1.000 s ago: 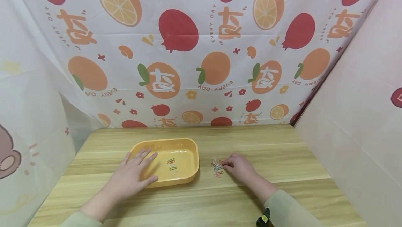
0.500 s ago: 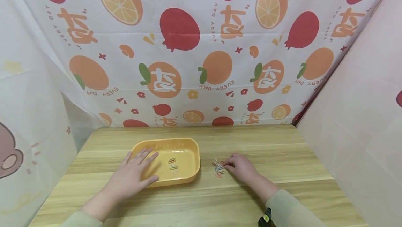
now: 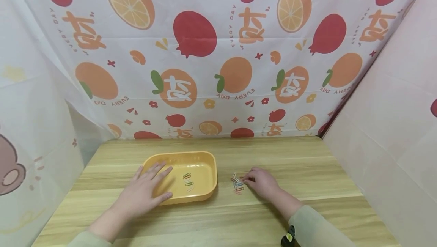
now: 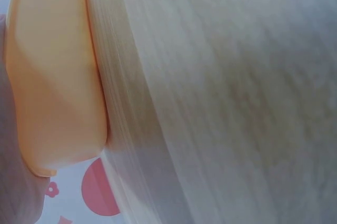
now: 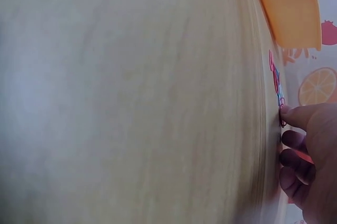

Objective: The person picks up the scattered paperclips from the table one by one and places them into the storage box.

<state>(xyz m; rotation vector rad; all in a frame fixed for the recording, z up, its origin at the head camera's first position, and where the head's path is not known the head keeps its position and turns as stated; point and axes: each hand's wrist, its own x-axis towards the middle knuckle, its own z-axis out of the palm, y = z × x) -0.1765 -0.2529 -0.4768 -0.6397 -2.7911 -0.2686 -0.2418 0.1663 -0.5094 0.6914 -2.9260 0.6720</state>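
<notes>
A small pile of coloured paper clips [image 3: 237, 187] lies on the table, right of a yellow plastic tray [image 3: 206, 193]. At the pile's right edge, my right hand [image 3: 263, 183] pinches a red paper clip [image 5: 283, 117] between thumb and fingertips; its other fingers are curled in the right wrist view. My left hand [image 3: 141, 192] rests with spread, fairly straight fingers over the tray's left side, palm down. Several paper clips [image 3: 187, 180] lie inside the tray, in a loose column. The left wrist view catches the tray's outer wall [image 4: 58, 92] and only a part of the hand.
The wooden table [image 3: 218, 224] runs under everything. Behind it hangs a fruit-print cloth [image 3: 205, 61], with pale cloth walls [image 3: 385, 125] on both sides. A dark strap-like object [image 3: 288, 237] shows by the right sleeve [image 3: 314, 226].
The head view has shifted slightly. Both hands stay nearly still, the right at the pile's edge and the left on the tray.
</notes>
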